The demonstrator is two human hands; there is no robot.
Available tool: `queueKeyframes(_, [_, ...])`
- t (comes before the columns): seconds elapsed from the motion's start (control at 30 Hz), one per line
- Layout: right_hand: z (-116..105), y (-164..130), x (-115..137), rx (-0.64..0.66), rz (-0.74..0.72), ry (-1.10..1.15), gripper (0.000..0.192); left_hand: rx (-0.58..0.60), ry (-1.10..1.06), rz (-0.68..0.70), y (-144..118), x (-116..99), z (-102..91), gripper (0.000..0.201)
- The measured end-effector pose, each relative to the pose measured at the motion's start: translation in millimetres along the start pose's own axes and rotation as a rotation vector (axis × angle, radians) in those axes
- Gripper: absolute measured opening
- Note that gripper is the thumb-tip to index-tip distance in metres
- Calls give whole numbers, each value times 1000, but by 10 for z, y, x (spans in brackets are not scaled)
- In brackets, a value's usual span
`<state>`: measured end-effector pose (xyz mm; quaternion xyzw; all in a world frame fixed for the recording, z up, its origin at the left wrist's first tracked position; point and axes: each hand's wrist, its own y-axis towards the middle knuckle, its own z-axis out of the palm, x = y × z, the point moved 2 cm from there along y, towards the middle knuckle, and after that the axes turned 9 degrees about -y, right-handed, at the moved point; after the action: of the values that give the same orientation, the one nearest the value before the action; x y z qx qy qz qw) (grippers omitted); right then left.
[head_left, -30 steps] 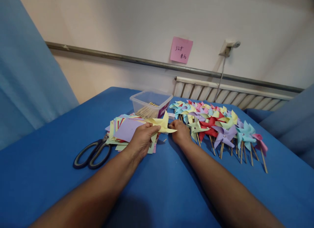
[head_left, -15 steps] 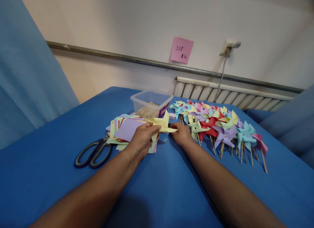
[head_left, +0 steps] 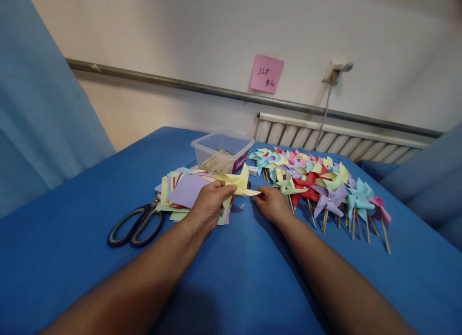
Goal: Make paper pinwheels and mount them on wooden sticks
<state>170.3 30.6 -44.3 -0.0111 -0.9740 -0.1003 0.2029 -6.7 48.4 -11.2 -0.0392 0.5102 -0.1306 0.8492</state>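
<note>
A yellow paper pinwheel point(head_left: 243, 183) is held in front of the clear plastic box point(head_left: 241, 162), the left hand point(head_left: 208, 204) gripping it between thumb and fingers. The right hand point(head_left: 275, 205), in front of the box and to its right, has its fingertips at the pinwheel's right-hand point; whether they pinch it cannot be told. Just in front of the box lies a stack of coloured paper point(head_left: 187, 189), partly covered by the left hand. Thin sticks point(head_left: 215, 163) fill the box's bottom. A small white packet point(head_left: 252, 170) sits beside its right side. Farther right of the box, pinwheels on sticks point(head_left: 329, 200) crowd the blue surface point(head_left: 240, 282), close alongside the right hand. Scissors point(head_left: 136, 225) lie forward and left of the box, by the stack. Behind the box runs a metal rail point(head_left: 173, 83), with a pink note point(head_left: 267, 74) above.
</note>
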Motion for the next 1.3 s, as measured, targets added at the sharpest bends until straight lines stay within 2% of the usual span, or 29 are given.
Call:
queueKeyframes(0.17, [10,10,58,43,-45,-144,13,12,8,13,-5,-12,-1,21])
queueKeyframes(0.43, [-3,-3,77,15,-59,-188,14,22,-4,5,-5,-1,-3,21])
queueKeyframes(0.93, [-15,-65,303,69,-191,-536,36,16,0,-4,11,15,-2,23])
queueKeyframes(1.3, [8,-73,240,41,-132,-467,33,-5,145,55,-11,-7,-8,23])
